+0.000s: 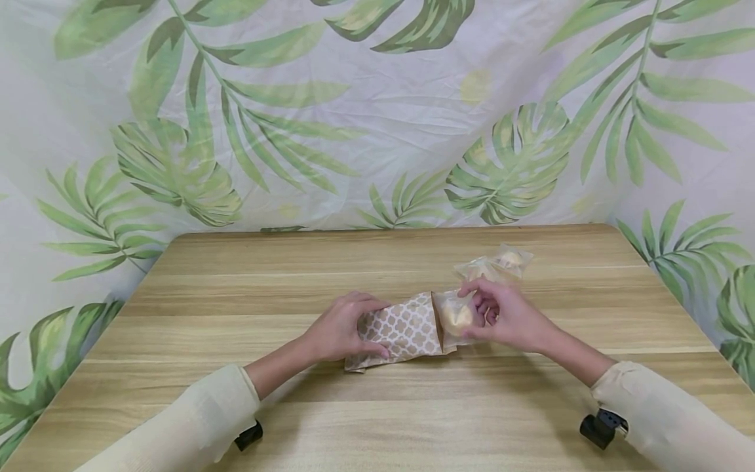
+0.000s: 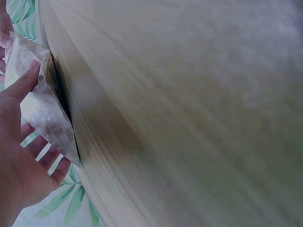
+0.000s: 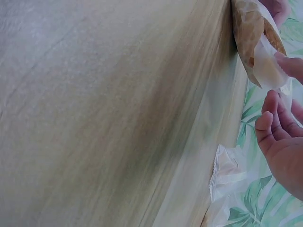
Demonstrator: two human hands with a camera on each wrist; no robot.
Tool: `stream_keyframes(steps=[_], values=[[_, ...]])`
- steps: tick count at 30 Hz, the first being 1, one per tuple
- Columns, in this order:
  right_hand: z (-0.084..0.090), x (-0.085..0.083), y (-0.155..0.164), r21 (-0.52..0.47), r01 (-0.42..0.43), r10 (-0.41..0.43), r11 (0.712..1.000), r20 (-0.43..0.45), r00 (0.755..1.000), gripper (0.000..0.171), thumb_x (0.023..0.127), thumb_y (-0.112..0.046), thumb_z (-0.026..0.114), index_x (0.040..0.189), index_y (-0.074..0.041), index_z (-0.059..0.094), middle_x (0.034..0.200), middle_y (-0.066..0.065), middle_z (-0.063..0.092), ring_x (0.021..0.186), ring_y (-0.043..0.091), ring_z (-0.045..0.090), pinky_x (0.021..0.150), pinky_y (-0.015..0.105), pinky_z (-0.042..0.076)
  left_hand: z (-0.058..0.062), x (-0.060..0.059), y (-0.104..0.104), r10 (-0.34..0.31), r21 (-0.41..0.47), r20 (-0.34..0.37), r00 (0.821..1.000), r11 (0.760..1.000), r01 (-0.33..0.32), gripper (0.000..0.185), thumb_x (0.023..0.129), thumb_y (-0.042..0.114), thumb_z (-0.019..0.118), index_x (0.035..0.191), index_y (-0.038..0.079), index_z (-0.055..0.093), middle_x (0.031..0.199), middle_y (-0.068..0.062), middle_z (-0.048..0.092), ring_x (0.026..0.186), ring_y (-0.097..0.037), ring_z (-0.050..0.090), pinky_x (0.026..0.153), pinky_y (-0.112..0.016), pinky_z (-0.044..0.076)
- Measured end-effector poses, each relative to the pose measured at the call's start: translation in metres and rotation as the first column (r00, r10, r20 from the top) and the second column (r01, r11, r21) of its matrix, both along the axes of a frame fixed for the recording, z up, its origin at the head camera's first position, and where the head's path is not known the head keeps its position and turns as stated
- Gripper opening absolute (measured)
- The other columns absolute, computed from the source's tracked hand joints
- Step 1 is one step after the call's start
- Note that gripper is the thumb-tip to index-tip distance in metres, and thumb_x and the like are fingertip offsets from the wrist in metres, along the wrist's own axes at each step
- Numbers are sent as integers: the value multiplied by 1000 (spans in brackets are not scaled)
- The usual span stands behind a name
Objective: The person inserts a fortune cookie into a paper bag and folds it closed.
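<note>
A brown paper bag with a white lattice print lies on its side on the table, its mouth open to the right. My left hand grips its closed end, the thumb on the near side and the fingers round the far side. At the mouth, my right hand pinches a clear-wrapped pale yellow pastry between thumb and fingers. Part of that packet lies within the opening. In the right wrist view the wrapper pokes out of the brown bag mouth, and the thumb touches it.
Two more wrapped pastries lie behind my right hand: one packet farther back, another partly covered by the hand. The wooden table ends at a leaf-printed cloth at the back.
</note>
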State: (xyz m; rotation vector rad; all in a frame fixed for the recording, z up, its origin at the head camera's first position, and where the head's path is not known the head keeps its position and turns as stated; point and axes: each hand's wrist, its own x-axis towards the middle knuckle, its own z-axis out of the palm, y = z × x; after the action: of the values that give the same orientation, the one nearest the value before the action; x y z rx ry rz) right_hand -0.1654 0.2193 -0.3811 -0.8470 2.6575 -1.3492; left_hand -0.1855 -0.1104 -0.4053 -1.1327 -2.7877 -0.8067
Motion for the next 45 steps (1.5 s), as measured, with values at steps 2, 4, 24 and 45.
stream_keyframes(steps=[2, 4, 24, 45], values=[[0, 0, 0, 2, -7, 7, 1000, 14, 1000, 52, 74, 0, 90, 118, 4, 62, 79, -1, 62, 66, 8, 57, 56, 21, 48, 1, 0, 0, 2, 0, 5, 1000, 1000, -2, 83, 66, 44, 97, 133, 4, 68, 128, -11, 70, 120, -29, 63, 105, -46, 51], [0, 0, 0, 8, -14, 14, 1000, 30, 999, 52, 75, -1, 90, 119, 3, 63, 81, -1, 63, 67, 9, 58, 57, 21, 49, 1, 0, 0, -1, 1, -2, 1000, 1000, 1, 83, 66, 44, 97, 133, 4, 68, 128, -12, 70, 120, -31, 63, 105, -47, 52], [8, 1, -2, 5, -46, 46, 999, -17, 999, 48, 79, -1, 85, 122, 3, 66, 83, -3, 65, 70, 10, 59, 56, 23, 49, 0, -1, 1, -11, 6, -2, 1000, 1000, 11, 83, 67, 43, 96, 134, 4, 68, 127, -11, 70, 119, -29, 63, 104, -46, 52], [10, 1, -11, 164, -23, 31, 986, -49, 998, 46, 80, -7, 87, 119, 4, 66, 84, -5, 65, 74, 7, 61, 62, 24, 49, -1, 0, 0, -12, 3, 0, 1000, 1000, 12, 82, 67, 44, 96, 133, 4, 68, 128, -11, 70, 119, -29, 63, 104, -46, 52]])
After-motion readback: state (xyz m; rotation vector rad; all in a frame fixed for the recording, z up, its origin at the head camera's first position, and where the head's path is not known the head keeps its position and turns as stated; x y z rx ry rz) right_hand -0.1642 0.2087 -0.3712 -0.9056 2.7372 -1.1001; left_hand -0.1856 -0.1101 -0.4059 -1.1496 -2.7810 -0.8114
